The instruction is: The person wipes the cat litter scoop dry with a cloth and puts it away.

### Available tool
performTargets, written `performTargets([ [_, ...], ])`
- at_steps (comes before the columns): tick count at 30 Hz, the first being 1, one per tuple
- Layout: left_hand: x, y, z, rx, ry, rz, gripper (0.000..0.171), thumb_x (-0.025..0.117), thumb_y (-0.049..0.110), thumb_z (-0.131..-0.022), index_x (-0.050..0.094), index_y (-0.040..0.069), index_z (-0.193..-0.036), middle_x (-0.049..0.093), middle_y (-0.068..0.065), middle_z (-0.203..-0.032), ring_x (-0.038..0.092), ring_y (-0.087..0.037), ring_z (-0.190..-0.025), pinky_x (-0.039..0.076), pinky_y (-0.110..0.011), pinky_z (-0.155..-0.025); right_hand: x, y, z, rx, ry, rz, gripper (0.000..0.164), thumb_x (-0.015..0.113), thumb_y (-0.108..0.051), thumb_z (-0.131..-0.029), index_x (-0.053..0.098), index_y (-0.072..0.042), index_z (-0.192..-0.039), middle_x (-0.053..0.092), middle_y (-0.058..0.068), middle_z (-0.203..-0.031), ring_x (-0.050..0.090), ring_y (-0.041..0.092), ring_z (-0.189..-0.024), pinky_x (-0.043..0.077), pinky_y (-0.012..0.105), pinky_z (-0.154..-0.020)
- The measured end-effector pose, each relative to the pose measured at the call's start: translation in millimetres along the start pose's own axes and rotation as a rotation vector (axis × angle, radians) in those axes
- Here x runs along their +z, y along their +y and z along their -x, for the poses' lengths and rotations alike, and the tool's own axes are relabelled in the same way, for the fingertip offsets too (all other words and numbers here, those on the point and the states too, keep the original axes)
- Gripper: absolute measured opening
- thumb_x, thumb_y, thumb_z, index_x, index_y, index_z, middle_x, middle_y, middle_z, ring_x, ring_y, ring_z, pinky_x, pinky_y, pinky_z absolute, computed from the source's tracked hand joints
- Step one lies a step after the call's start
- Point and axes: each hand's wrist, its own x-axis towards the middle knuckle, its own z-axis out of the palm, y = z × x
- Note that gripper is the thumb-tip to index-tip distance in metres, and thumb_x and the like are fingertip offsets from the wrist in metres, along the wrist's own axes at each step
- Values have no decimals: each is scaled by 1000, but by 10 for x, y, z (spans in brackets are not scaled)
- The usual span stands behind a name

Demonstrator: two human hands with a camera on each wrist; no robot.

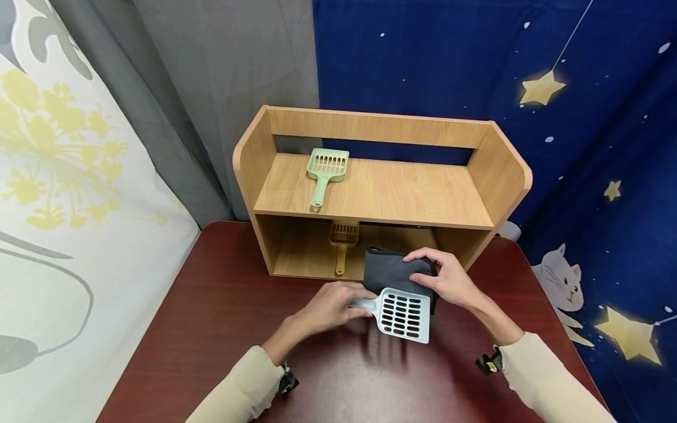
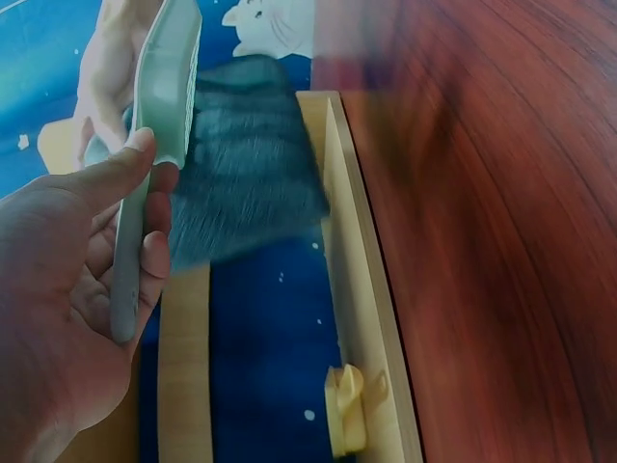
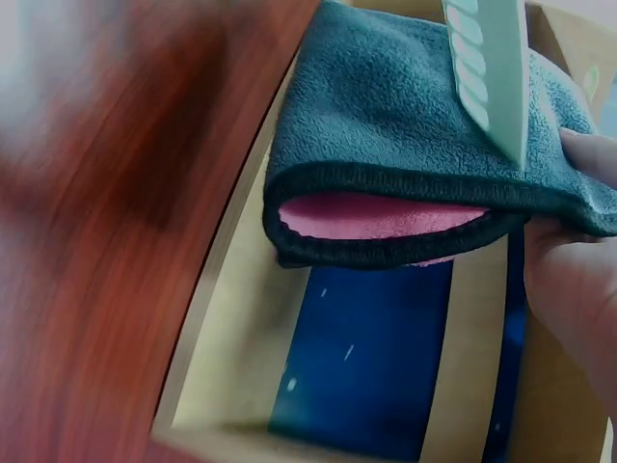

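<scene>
My left hand (image 1: 333, 305) grips the handle of a light grey litter scoop (image 1: 404, 316), whose slotted head points right, above the table. In my right hand (image 1: 446, 279) is a folded dark grey cloth (image 1: 388, 271), pinched at its right side between thumb and fingers. The scoop's head overlaps the lower part of the cloth in the head view. From the right wrist, the cloth (image 3: 376, 106) shows a dark trimmed edge and a pink inner face (image 3: 376, 218), with the scoop's slotted head right by its front. The left wrist view shows the thumb lying along the scoop handle (image 2: 127, 260).
Behind the hands, a two-level wooden shelf (image 1: 423, 191) stands on the dark red table (image 1: 227, 329). A pale green litter scoop (image 1: 328, 167) lies on its upper level. A yellow-brown litter scoop (image 1: 342, 238) lies on the lower level, left of the cloth. Curtains (image 1: 423, 53) hang behind.
</scene>
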Motion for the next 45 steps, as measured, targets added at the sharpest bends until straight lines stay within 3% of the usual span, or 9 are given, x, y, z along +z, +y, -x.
performTargets([
  [6,-27,-82,82,-36,39,-14,31,86,22,-90,81,14,-120,79,5,-107,70,-8,-91,56,-32,-78,-192,117,190,84,61,128,34,82,-2,-91,74,-12,-123,71,11,-124,64,11,-103,50,19,-86],
  [9,-22,-116,103,-54,56,-16,33,86,22,-90,80,12,-121,79,2,-111,72,-10,-93,57,-31,-78,-235,160,260,113,110,127,36,82,-4,-92,73,-10,-126,71,11,-126,63,10,-105,50,19,-87],
  [12,-10,-138,114,-67,88,2,33,86,22,-91,79,10,-121,79,0,-112,71,-10,-92,57,-29,-76,-242,176,314,155,157,12,39,81,-3,-92,70,-4,-130,72,9,-121,67,9,-101,55,21,-83],
  [16,14,-145,121,-68,153,58,33,86,17,-90,79,7,-120,79,-2,-108,68,-9,-86,56,-27,-73,-208,169,367,212,219,-266,45,77,3,-94,63,3,-136,71,2,-119,71,10,-102,61,27,-81],
  [19,45,-139,121,-72,206,112,32,87,13,-89,79,6,-119,79,-3,-106,66,-8,-82,55,-25,-71,-149,160,385,220,274,-464,46,73,8,-95,61,3,-139,70,0,-123,71,11,-109,61,30,-84],
  [24,118,-113,94,-97,289,189,32,88,11,-87,79,5,-117,79,-3,-106,66,-8,-83,54,-23,-71,1,155,371,206,378,-681,46,66,16,-95,63,-3,-138,71,2,-124,72,13,-111,62,31,-84],
  [33,205,-8,-42,-167,397,279,32,87,13,-89,78,3,-119,78,-5,-104,67,-13,-87,55,-27,-76,432,145,327,234,404,-902,44,56,16,-100,67,-13,-131,75,2,-121,74,14,-105,62,29,-81],
  [38,222,26,-81,-179,420,310,32,86,13,-90,78,4,-119,78,-6,-108,69,-12,-91,56,-28,-78,643,168,327,246,399,-963,57,45,24,-95,69,-19,-124,76,-3,-121,72,9,-108,59,25,-88],
  [45,181,-15,-29,-157,400,329,33,86,11,-89,78,3,-119,78,-6,-107,69,-13,-90,57,-29,-80,482,155,362,216,354,-985,48,52,18,-99,68,-16,-129,75,1,-123,73,14,-107,61,29,-84],
])
